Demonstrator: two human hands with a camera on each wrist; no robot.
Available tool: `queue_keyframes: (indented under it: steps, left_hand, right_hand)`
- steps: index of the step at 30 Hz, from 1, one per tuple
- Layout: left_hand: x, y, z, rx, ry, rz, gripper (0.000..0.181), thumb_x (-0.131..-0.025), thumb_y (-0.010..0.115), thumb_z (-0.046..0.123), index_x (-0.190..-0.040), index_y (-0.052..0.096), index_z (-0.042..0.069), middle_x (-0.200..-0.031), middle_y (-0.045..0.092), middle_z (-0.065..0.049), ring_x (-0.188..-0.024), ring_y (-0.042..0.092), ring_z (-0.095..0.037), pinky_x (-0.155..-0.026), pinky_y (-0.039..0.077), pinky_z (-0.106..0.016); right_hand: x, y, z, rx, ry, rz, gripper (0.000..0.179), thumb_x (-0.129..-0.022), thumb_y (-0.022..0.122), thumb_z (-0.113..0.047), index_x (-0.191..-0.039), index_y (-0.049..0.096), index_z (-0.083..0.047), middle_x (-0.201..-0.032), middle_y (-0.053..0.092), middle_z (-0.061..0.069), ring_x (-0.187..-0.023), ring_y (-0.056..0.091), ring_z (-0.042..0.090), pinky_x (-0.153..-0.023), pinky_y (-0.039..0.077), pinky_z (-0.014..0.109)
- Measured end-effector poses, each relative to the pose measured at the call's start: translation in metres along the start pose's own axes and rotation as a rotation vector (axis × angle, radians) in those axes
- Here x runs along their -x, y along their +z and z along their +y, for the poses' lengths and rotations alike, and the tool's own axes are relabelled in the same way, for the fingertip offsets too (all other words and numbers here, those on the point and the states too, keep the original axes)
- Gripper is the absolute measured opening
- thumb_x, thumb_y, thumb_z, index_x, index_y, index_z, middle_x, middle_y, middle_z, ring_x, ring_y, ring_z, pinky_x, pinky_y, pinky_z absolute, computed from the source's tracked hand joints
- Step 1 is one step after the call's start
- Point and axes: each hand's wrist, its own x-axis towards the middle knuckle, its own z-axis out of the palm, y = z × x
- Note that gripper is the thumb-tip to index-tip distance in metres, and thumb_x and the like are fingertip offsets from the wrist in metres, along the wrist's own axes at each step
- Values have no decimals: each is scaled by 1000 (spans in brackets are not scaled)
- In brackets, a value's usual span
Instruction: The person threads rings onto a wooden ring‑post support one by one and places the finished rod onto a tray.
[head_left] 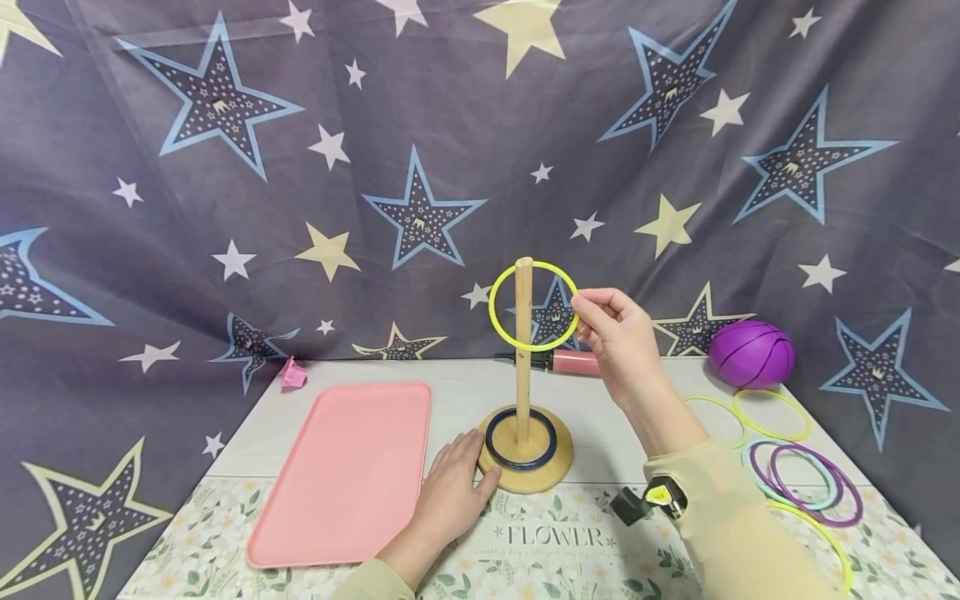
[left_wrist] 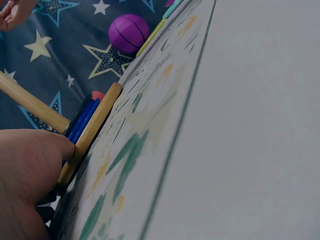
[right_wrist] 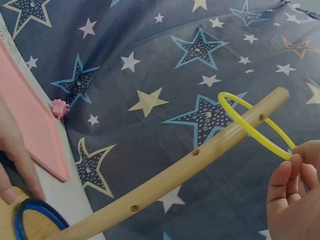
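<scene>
While the right grip (head_left: 621, 337) pinches a ring (head_left: 492, 307), "FLOWER" (head_left: 555, 536) shows below.

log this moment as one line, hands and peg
right hand: pinches yellow ring around upper peg | left hand: touches base edge | blue ring: around peg, on base

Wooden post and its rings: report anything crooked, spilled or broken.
Nothing stands out. The wooden post stands upright on its round base, blue rings lie around its foot, and no spill or damage shows. The yellow ring tilts around the post's top, but the right hand pinches it.
</scene>
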Motion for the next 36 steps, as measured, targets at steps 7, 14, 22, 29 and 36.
queue_keyframes:
  steps: [7, 14, 22, 29, 36]
  left_hand:
    - [-2, 2, -1, -7, -10, -9, 68, -109, 69, 34, -159, 51, -9, -166, 49, -27, -157, 42, -44, -133, 26, -59]
    - [-3, 2, -1, -6, -9, -5, 67, -109, 69, 33, -159, 51, -9, -166, 49, -27, -157, 42, -44, -133, 26, -60]
    - [-2, 1, 1, -13, -15, -11, 67, -110, 69, 34, -159, 51, -8, -166, 49, -26, -157, 42, -44, -133, 26, -60]
    - [-1, 1, 2, -6, -23, -14, 66, -109, 69, 33, -158, 52, -8, -166, 49, -26, -157, 42, -44, -133, 26, -60]
    - [-1, 1, 5, -3, -25, -12, 66, -109, 69, 33, -158, 52, -9, -165, 49, -27, -157, 42, -44, -133, 26, -60]
  right_hand:
    - [4, -7, 19, 45, 59, 10, 8, -107, 73, -4, -105, 72, -12, -88, 68, 0, -72, 60, 11, -67, 54, 18]
    - [10, -13, 36, 39, 91, 9, 7, -107, 71, -1, -109, 71, -8, -83, 65, 2, -71, 64, 12, -74, 63, 25]
    - [18, -18, 51, 21, 132, 18, 6, -108, 70, -2, -113, 68, 0, -87, 75, 4, -71, 64, 10, -67, 54, 20]
    - [23, -20, 62, 30, 152, 35, 6, -107, 70, 0, -112, 69, 2, -91, 75, 7, -70, 60, 10, -67, 54, 19]
    - [27, -25, 74, 12, 169, 42, 5, -105, 71, 3, -110, 71, 2, -94, 72, 6, -69, 58, 10, -66, 53, 19]
